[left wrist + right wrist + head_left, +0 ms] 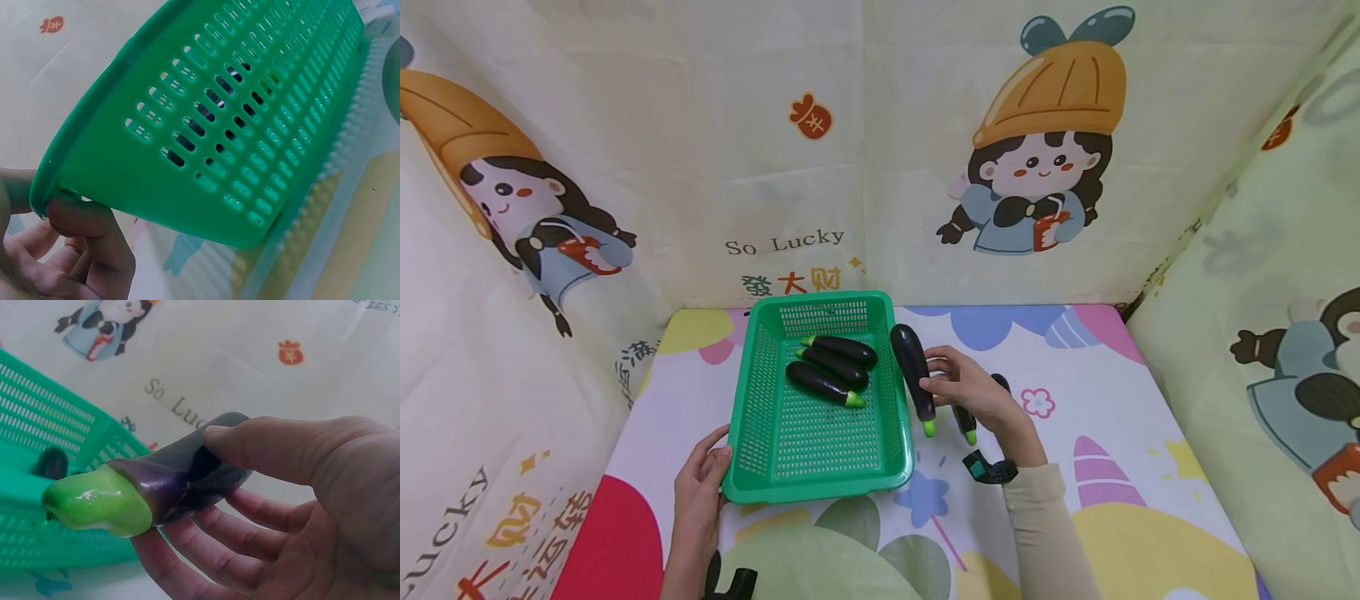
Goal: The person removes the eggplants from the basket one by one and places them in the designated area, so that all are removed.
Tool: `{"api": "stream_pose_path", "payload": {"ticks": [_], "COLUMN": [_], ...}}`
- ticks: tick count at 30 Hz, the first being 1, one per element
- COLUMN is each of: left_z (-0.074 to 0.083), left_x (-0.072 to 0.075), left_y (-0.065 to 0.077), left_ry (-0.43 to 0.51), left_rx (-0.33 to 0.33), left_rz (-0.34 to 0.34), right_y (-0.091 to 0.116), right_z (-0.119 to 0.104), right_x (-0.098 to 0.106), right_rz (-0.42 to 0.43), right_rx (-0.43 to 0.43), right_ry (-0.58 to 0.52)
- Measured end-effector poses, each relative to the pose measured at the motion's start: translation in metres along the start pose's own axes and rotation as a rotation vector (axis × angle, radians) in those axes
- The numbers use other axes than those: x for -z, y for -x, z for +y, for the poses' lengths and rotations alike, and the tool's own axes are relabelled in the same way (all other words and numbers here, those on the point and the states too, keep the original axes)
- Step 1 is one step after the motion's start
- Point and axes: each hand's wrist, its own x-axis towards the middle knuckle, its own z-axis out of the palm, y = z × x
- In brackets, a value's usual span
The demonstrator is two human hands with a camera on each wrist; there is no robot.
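Note:
My right hand (pixel 966 387) holds an eggplant (pixel 911 367) between thumb and fingers, just beside the right rim of the green basket (pixel 820 483). In the right wrist view the held eggplant (pixel 181 469) points its green stem end toward the basket (pixel 119 453). My left hand (pixel 700 471) pinches the basket's rim at the near left corner; the left wrist view shows the thumb and fingers (pixel 94 231) at that rim. Inside the basket lie three eggplants (pixel 835 367), grouped toward the back. Another eggplant (pixel 967 425) lies on the table, partly hidden behind my right hand.
A patterned cloth (pixel 1120 400) covers the table. Printed fabric walls (pixel 880 167) rise behind it and on both sides. A black strap piece (pixel 988 468) sits at my right wrist, and another black piece (pixel 733 583) is near the left wrist.

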Motion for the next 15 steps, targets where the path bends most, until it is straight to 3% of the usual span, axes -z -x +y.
{"api": "stream_pose_path", "payload": {"ticks": [15], "left_z": [0.002], "left_x": [0.001], "left_y": [0.001], "left_ry": [-0.018], "left_rx": [0.015], "left_rz": [-0.004], "right_y": [0.018], "right_z": [0.016], "right_x": [0.02], "right_rz": [0.063], "right_rx": [-0.015], "right_ry": [0.001]}}
